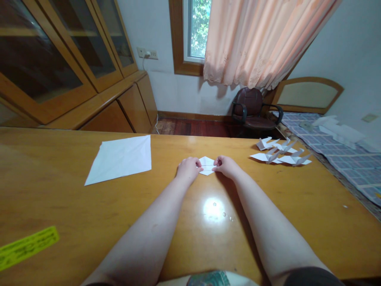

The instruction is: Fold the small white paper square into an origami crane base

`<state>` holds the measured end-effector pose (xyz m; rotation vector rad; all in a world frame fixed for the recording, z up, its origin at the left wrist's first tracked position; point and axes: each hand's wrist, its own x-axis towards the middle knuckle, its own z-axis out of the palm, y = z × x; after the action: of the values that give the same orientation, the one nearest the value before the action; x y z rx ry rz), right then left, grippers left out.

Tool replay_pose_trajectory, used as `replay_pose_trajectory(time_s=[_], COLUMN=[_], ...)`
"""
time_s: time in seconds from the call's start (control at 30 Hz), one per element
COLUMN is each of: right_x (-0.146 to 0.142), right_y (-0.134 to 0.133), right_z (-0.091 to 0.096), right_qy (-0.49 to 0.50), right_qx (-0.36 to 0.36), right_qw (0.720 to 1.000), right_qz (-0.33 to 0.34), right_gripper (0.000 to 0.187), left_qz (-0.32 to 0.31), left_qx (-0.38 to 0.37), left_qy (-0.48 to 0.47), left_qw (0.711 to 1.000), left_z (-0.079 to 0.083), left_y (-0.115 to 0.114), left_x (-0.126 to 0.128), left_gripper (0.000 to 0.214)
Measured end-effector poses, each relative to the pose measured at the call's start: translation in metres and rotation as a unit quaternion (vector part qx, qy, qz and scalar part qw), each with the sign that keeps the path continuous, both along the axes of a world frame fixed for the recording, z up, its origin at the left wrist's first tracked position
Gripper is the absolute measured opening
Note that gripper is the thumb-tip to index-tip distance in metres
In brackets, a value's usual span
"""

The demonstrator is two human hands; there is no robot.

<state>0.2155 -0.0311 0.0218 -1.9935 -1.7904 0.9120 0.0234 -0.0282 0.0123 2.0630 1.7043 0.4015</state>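
Between my hands, low over the wooden table [190,222], is a small folded piece of white paper [206,165] with pointed corners and a crease across its middle. My left hand [189,169] pinches its left side, thumb nearest me. On the opposite side my right hand [225,166] grips the paper between thumb and fingers. The fingertips cover both side edges of the paper. I cannot tell whether the paper touches the tabletop.
Unfolded white paper sheet [123,159] lies to the left. Several folded paper cranes [293,159] stand together at the right. A yellow label [29,246] is at the near left. Beyond the table are a brown armchair [251,105], a bed [336,155] and a glass-door cabinet [68,59].
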Motion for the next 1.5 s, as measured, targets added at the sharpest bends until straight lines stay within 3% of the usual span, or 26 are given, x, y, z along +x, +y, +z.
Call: replay_pose_trajectory(time_s=[0.13, 0.27, 0.7, 1.07, 1.17, 1.3, 1.5], right_x=[0.001, 0.001, 0.000, 0.004, 0.001, -0.002, 0.000], right_y=[0.001, 0.002, 0.001, 0.001, 0.000, 0.000, 0.000], right_z=[-0.003, -0.008, -0.005, -0.004, -0.003, -0.007, -0.016], right_qy=[0.010, 0.011, 0.017, 0.002, -0.024, -0.042, -0.029], right_qx=[-0.003, 0.001, -0.006, 0.009, 0.063, 0.191, 0.199], right_qw=[1.000, 1.000, 1.000, 1.000, 0.997, 0.968, 0.962], right_qz=[-0.001, -0.001, -0.004, 0.022, 0.047, 0.158, 0.184], right_gripper=[0.023, 0.024, 0.021, 0.013, 0.015, 0.021, 0.020], left_qz=[0.002, 0.042, 0.053, 0.017, 0.013, 0.015, 0.015], left_qx=[0.017, 0.045, -0.075, -0.076, -0.052, 0.002, 0.068], left_qy=[-0.002, 0.030, 0.075, 0.036, 0.001, 0.013, 0.057], left_qw=[1.000, 0.998, 0.993, 0.996, 0.999, 1.000, 0.996], left_z=[0.002, 0.003, 0.015, 0.011, 0.011, 0.007, 0.006], left_y=[-0.006, -0.013, 0.001, 0.003, 0.002, 0.005, 0.001], left_x=[0.005, 0.013, -0.014, -0.016, -0.014, -0.014, -0.009], left_gripper=[0.011, 0.029, 0.025, 0.016, 0.024, 0.027, 0.032])
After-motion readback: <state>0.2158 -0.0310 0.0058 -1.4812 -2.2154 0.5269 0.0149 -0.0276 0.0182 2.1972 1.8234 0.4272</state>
